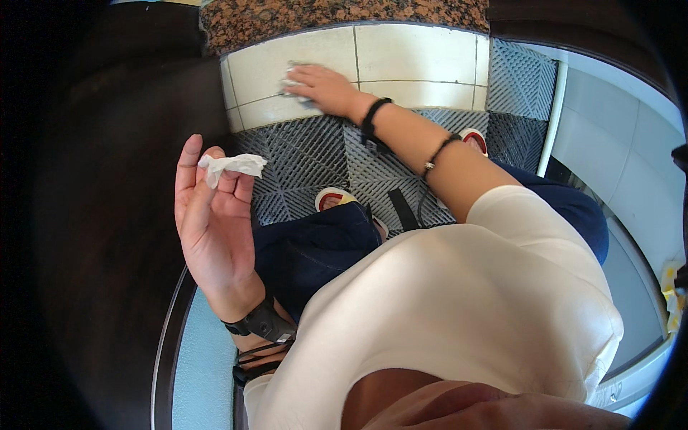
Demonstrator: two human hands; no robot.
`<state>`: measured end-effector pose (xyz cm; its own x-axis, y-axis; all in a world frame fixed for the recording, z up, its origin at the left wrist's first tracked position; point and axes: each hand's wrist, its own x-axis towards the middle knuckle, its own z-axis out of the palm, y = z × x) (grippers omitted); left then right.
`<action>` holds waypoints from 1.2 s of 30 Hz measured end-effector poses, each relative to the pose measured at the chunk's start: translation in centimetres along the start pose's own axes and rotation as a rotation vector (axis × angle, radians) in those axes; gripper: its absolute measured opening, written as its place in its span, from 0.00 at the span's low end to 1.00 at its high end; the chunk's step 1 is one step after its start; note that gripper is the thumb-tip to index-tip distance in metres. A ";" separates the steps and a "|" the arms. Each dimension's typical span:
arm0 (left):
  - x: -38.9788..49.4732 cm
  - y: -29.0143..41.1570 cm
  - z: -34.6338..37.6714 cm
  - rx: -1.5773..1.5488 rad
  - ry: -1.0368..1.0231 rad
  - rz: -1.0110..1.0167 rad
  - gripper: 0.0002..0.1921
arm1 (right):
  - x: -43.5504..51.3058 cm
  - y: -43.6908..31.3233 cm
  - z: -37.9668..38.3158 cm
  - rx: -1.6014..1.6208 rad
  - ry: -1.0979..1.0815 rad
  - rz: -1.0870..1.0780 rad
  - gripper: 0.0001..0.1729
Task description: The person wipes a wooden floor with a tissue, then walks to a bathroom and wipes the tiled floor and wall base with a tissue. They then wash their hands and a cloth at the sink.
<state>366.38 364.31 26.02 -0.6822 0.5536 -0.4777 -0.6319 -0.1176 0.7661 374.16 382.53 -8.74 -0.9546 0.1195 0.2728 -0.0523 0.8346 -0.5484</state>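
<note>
A crumpled white tissue (236, 164) is pinched between the thumb and a finger of my left hand (217, 220), raised at the left with its palm showing. My right hand (325, 88) reaches forward, palm down, over the cream tiles (414, 54). Under its fingers is a whitish wad (293, 86), blurred, either cloth or tissue; the hand covers most of it. A band with a small black device (266, 322) circles my left wrist, and a black band (371, 121) is on my right wrist.
A speckled brown granite edge (344, 16) borders the tiles at the top. Grey ribbed floor mats (301, 156) lie around my feet. A dark brown panel (118, 215) stands close at the left. A white rail or edge (552, 118) runs along the mats' right side.
</note>
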 end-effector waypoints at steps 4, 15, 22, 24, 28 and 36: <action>0.1 -0.1 -0.6 -0.048 -0.039 -0.002 0.28 | -9.2 3.3 -6.5 -0.120 0.114 0.411 0.36; 0.3 0.4 0.5 0.051 0.054 -0.028 0.26 | -12.4 10.1 -9.3 -0.448 0.377 0.848 0.34; 0.5 0.8 0.1 0.051 0.083 -0.026 0.26 | 1.6 0.5 0.8 -0.180 0.149 0.517 0.36; 0.7 0.9 -0.3 0.035 0.098 -0.024 0.26 | 4.4 -1.2 3.0 -0.174 0.104 0.468 0.37; 1.3 1.0 -1.2 0.013 0.122 -0.042 0.25 | 8.4 -2.9 6.3 -0.180 0.073 0.381 0.37; 1.4 0.9 -1.6 0.022 0.124 -0.046 0.25 | 11.2 -3.7 9.6 -0.171 -0.155 0.001 0.33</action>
<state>364.25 363.65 25.40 -0.6936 0.4513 -0.5614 -0.6566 -0.0756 0.7504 360.89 375.58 -11.25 -0.9890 0.0473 0.1405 -0.0134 0.9153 -0.4026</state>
